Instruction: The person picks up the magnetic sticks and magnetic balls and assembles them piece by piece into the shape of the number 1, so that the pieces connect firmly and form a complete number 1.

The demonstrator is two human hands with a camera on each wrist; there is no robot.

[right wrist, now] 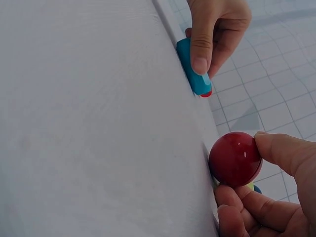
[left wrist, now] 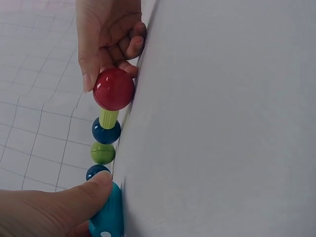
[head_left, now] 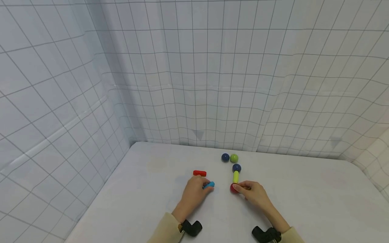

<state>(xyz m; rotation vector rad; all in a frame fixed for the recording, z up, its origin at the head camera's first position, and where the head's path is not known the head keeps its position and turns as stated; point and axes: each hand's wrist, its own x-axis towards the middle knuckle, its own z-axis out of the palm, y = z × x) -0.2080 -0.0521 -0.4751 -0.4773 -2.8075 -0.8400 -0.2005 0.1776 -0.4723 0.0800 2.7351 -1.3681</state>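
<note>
hands on magnetic rod-and-ball pieces, white table

left hand (head_left: 194, 192): fingers curled over a cyan rod (head_left: 209, 185), thumb pressing along its top in the left wrist view (left wrist: 106, 217); rod lies flat on the table (head_left: 146, 189), gripped. in the right wrist view the same rod (right wrist: 193, 68) shows a red tip at its far end, finger laid along it.

right hand (head_left: 253, 193): thumb and fingers pinch a red ball (head_left: 234, 188) resting on the table; thumb on one side, fingers curled on the other (right wrist: 235, 159). partly closed, holding the ball.

chain: red ball (left wrist: 114, 89) touches a yellow-green rod (head_left: 235, 177), which touches a blue ball (head_left: 236, 167) at its far end; the three sit in a line running away from the person, just right of centre.

other items: 2nd blue ball (head_left: 225, 157) and green ball (head_left: 234, 158) side by side, touching, near the back edge, just beyond the chain. red rod (head_left: 199, 173) lies flat just beyond the left hand, apart from it.

surround: grid-pattern cloth (head_left: 194, 84) at back and sides. beige sleeves, black wrist mounts at both wrists.
</note>
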